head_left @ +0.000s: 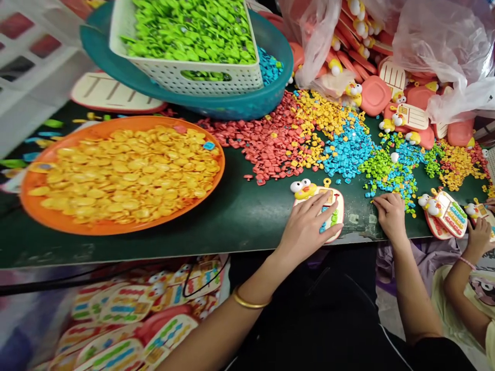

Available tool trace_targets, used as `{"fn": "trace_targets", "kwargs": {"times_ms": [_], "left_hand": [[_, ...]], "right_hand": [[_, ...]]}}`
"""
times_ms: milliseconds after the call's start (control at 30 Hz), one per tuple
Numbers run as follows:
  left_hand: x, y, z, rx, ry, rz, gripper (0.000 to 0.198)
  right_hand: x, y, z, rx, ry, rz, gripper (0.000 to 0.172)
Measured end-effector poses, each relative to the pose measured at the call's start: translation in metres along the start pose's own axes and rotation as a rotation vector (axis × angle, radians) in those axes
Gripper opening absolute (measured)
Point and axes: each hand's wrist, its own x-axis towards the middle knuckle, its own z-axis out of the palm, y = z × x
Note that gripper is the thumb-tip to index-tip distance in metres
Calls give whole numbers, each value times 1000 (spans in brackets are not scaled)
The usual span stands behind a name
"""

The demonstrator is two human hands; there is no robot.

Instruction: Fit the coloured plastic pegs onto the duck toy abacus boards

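Observation:
My left hand lies spread over a small cream toy board at the table's front edge. The board has a duck-like head with bulging white eyes and a yellow bill, plus blue and green pieces set in its face; my fingers cover much of it. To the right, my right hand is at the tabletop with thumb and forefinger pinched together. What lies between those fingertips is too small to make out. Just beyond it spreads a heap of small green and blue pieces.
An orange basin of yellow pieces stands left. Behind it, a white basket of green pieces sits in a teal basin. Red pieces lie mid-table. Stacked boards and another person's hand are at right.

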Motion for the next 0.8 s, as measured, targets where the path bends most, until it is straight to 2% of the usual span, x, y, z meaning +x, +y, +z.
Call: {"fn": "trace_targets", "kwargs": {"times_ms": [100,200,267,333,400,500,567,667,733,800], "left_hand": [[-1,11,-4,-193,114,-20,37],[-3,31,-12,-535,174,-114,31],[-5,43,-16,-764,124,-285,34],[-5,48,-17,-988,61,-484,40],[-6,49,-17,-1224,17,-639,46],[-7,45,-16,-1475,1,-777,48],[-7,45,-16,-1549,32,-828,45],[-7,49,-18,-1589,101,-861,43],[-6,49,-20,-1542,101,-831,45],[-6,45,-24,-1379,81,-746,46]], "right_hand": [[-5,-30,-11,211,68,37,21],[-11,-71,-24,482,-82,-8,19],[-15,-95,-29,545,-107,-39,17],[-19,-112,-27,537,-6,-32,16],[-21,-121,-21,504,87,-22,16],[-22,-124,-10,435,156,-48,16],[-22,-123,-7,393,160,-89,18],[-22,-123,-10,361,73,-155,21],[-18,-123,-15,371,23,-174,21],[-10,-120,-16,407,-5,-173,20]]}}
